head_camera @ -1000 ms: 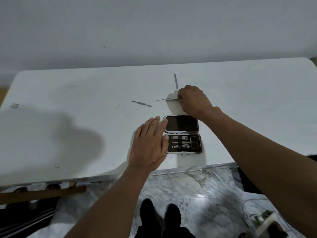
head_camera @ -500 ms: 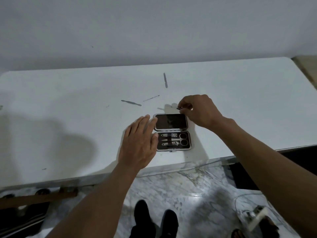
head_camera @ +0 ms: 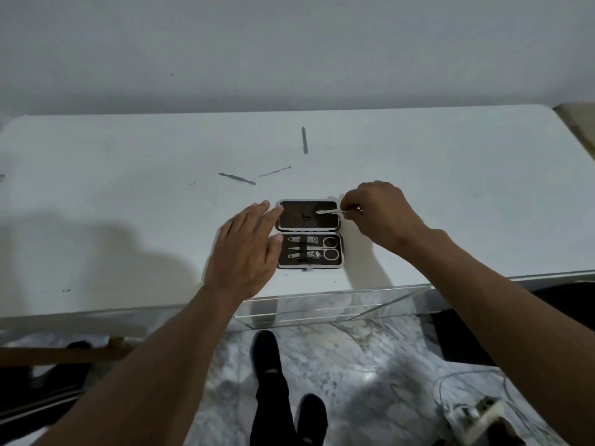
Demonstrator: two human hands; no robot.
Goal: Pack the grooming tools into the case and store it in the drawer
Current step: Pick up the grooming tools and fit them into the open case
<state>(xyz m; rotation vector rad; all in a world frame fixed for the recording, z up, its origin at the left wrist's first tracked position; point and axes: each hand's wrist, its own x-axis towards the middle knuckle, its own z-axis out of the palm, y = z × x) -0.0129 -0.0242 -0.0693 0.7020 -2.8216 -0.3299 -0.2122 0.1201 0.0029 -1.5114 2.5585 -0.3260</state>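
Note:
A small dark grooming case lies open near the front edge of the white table. Its near half holds scissors and two nail clippers under a strap. My right hand pinches a thin metal tool whose tip hangs over the case's far half. My left hand rests flat, fingers spread, against the case's left side. Three loose tools lie farther back: a flat file, a thin pick and a straight stick.
A clear acrylic drawer sticks out below the table's front edge, under the case. Marble floor, my feet and a cable with a plug lie below. A grey wall backs the table.
My right hand picked up a thin tool from beside the thin pick and brought it back over the case's far half. My left hand stayed by the case.

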